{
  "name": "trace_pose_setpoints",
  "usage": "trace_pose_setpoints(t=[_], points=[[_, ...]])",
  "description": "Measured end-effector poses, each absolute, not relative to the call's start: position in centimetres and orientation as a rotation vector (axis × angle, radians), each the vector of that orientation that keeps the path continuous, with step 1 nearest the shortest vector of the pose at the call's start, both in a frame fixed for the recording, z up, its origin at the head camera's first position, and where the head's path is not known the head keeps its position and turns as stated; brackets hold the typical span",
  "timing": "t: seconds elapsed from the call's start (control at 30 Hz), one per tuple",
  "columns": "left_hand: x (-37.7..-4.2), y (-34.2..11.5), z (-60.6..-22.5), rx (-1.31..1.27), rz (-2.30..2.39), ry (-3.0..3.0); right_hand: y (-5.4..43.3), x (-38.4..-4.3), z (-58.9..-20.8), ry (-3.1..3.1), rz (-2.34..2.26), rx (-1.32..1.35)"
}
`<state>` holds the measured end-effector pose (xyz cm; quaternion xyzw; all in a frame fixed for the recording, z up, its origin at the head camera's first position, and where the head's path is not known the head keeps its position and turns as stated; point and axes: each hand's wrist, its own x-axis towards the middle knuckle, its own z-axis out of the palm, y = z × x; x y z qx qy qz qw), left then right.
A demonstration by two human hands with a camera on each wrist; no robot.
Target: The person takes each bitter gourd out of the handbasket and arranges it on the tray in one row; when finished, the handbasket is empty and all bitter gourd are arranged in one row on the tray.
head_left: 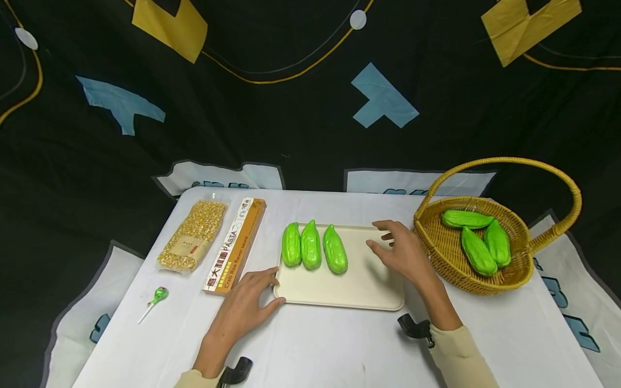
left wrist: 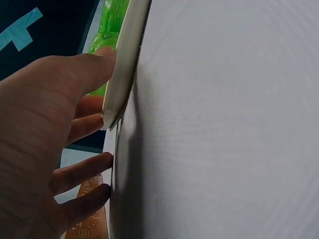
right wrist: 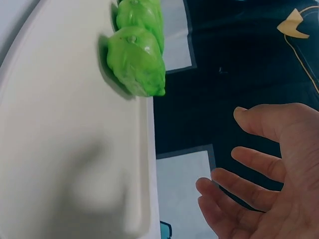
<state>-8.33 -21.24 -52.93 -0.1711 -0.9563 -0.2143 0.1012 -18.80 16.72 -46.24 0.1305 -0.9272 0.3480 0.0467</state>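
Observation:
Three glossy green vegetables, lumpy and shaped like bitter melons, lie side by side on the left half of a cream rectangular tray. At the tray's front left corner is my left hand, its thumb and nearest fingers touching the rim while the other fingers spread outward. My right hand hovers over the tray's right end, fingers loosely bent and nothing in them. In the right wrist view, a gap separates that hand from the nearest green vegetable.
Right of the tray stands a wicker basket with a tall handle, three similar green vegetables inside. On the left lie a pasta box, a clear bag of yellow kernels and a green-wrapped lollipop. A dark curtain hangs behind the white-covered table.

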Motion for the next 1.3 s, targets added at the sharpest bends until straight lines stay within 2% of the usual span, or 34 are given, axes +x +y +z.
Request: trace_pose_setpoints(t=[1.3], points=[[-8.3,-21.3,-53.1,-0.492,-0.604,-2.828,22.2,-17.8,-45.2,-2.768,1.040,0.279]])
